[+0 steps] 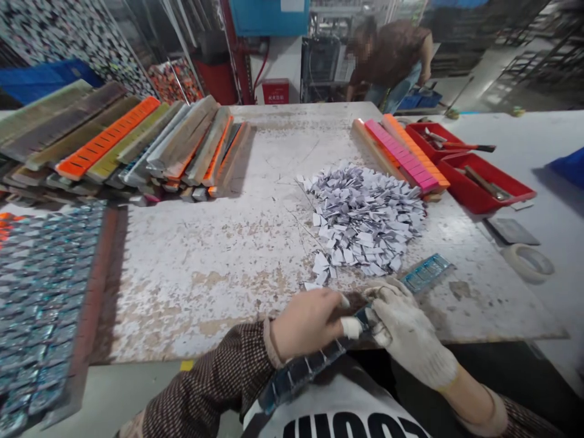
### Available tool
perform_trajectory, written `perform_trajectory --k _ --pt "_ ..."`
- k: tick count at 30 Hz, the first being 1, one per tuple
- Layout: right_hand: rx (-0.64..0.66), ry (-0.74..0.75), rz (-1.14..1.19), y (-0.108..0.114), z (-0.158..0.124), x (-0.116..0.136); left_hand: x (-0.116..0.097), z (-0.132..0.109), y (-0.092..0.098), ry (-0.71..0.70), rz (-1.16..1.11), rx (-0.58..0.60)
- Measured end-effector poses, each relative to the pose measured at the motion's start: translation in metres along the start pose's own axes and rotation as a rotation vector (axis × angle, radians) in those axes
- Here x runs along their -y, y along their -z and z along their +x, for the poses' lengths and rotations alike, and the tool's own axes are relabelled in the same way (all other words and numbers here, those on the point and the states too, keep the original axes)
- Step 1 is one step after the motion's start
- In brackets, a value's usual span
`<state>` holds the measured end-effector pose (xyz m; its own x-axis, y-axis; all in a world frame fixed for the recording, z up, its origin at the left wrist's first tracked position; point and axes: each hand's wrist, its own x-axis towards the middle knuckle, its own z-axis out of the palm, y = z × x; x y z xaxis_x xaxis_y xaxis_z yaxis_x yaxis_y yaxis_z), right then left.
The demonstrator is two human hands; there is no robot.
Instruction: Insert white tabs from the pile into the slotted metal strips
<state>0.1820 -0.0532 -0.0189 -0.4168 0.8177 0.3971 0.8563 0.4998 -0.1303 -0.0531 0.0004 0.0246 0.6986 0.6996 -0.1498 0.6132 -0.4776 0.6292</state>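
My bare left hand (305, 321), with a white wrap on one fingertip, is closed on a long slotted strip (301, 372) filled with small blue pieces; the strip runs from my lap up to the table edge. My right hand (406, 331), in a white knit glove, grips the strip's far end. Just beyond both hands lies a heap of small white paper tags (365, 219). A short blue-filled strip (426, 272) rests on the table right of the heap.
Stacked long strips (137, 143) lie at the back left, filled blue racks (41, 304) at the left, pink and orange strips (401, 155) and red trays with tools (469, 176) at the right. A tape roll (529, 261) sits far right. Another person (387, 61) bends behind the table.
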Motion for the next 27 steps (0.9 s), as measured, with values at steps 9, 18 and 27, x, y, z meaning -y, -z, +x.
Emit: perform_trajectory --k 9,18,27 --pt "-0.068 -0.098 0.272 0.014 -0.007 -0.006 0.012 0.106 0.012 0.201 0.273 -0.193" --pt "-0.239 -0.248 0.163 0.020 -0.001 -0.033 0.036 0.099 0.003 0.168 0.009 -0.288" --pt "-0.149 -0.165 0.002 0.000 0.050 -0.025 0.023 0.070 0.007 0.110 -0.318 -0.472"
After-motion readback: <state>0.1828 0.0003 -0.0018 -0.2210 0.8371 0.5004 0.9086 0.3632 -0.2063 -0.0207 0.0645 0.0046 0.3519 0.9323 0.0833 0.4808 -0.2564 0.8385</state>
